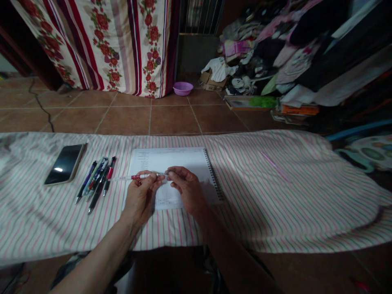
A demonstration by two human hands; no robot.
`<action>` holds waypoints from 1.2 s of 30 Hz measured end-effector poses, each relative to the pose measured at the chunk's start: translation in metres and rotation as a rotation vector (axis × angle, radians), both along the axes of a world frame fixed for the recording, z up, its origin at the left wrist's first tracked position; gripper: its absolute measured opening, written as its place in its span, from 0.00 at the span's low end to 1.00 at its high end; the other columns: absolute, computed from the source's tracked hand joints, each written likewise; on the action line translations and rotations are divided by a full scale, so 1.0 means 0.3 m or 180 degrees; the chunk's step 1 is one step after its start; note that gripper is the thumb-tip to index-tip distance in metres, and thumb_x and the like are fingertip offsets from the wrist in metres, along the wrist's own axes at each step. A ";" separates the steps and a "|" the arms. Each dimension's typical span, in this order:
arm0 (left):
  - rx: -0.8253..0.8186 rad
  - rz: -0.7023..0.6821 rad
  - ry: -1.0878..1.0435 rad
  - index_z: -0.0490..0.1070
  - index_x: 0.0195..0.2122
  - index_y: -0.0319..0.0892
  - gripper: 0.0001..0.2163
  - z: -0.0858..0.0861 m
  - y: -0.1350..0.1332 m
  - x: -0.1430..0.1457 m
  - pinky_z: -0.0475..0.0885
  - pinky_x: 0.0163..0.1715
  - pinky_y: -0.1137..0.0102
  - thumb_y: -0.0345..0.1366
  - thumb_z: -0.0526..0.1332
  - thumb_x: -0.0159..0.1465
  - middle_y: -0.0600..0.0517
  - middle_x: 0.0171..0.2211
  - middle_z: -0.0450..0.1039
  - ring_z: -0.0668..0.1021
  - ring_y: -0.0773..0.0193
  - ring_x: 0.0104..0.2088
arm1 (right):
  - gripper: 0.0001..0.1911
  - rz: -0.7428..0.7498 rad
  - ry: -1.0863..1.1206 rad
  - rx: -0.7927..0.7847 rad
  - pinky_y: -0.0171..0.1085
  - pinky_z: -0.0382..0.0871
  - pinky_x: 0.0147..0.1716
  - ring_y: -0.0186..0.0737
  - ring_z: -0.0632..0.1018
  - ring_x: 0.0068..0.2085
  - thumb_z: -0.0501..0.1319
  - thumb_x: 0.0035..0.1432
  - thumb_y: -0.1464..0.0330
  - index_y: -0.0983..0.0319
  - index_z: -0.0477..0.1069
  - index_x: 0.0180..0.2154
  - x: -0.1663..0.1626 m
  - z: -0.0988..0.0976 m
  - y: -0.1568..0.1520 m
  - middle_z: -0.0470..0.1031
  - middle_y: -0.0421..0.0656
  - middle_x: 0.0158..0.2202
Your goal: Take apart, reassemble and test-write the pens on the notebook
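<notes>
Both my hands hold one clear pen with a red grip (134, 177) level above a spiral notebook (174, 161). My left hand (140, 199) pinches the pen near its middle. My right hand (186, 188) pinches its right end with the fingertips. The notebook lies open on a striped cloth (260, 196), its wire spine on the right. Several more pens (96, 181) lie side by side just left of the notebook, untouched.
A dark phone (65, 164) lies on the cloth left of the pens. Beyond the cloth are brown floor tiles, a purple bowl (183, 88), a floral curtain (116, 45) and a heap of clothes (275, 53) at the back right.
</notes>
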State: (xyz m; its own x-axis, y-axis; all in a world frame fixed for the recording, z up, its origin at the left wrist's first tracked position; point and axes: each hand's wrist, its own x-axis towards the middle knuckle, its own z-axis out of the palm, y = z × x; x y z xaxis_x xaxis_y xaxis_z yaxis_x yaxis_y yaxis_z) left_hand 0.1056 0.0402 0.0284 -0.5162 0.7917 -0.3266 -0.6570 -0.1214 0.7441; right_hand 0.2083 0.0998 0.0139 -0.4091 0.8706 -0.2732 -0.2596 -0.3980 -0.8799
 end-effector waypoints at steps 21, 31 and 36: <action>-0.0029 -0.0049 0.0010 0.68 0.26 0.36 0.08 -0.003 -0.004 0.002 0.73 0.28 0.78 0.25 0.68 0.47 0.52 0.23 0.74 0.78 0.67 0.28 | 0.08 -0.0085 -0.0107 0.0159 0.29 0.64 0.25 0.29 0.69 0.25 0.67 0.42 0.66 0.59 0.76 0.30 -0.003 -0.001 -0.003 0.71 0.36 0.22; -0.0076 0.0045 0.0067 0.69 0.26 0.36 0.11 0.001 -0.002 0.006 0.73 0.28 0.77 0.27 0.70 0.44 0.52 0.23 0.74 0.78 0.66 0.28 | 0.09 -0.0170 -0.0115 0.0193 0.30 0.65 0.25 0.31 0.72 0.26 0.67 0.41 0.66 0.60 0.75 0.29 -0.011 -0.005 -0.006 0.74 0.38 0.24; -0.0110 0.0040 0.0199 0.68 0.27 0.37 0.11 -0.006 -0.005 0.003 0.73 0.28 0.77 0.28 0.70 0.45 0.52 0.23 0.74 0.78 0.66 0.28 | 0.08 -0.0213 -0.0173 0.0337 0.31 0.65 0.25 0.32 0.72 0.27 0.66 0.41 0.67 0.59 0.75 0.29 -0.013 -0.012 -0.003 0.75 0.38 0.24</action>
State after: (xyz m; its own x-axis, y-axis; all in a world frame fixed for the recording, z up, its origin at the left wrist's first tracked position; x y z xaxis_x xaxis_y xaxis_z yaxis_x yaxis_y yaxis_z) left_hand 0.1065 0.0386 0.0267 -0.5463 0.7738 -0.3204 -0.6076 -0.1028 0.7876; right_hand 0.2045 0.0990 0.0102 -0.3364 0.9206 -0.1984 -0.2332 -0.2855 -0.9296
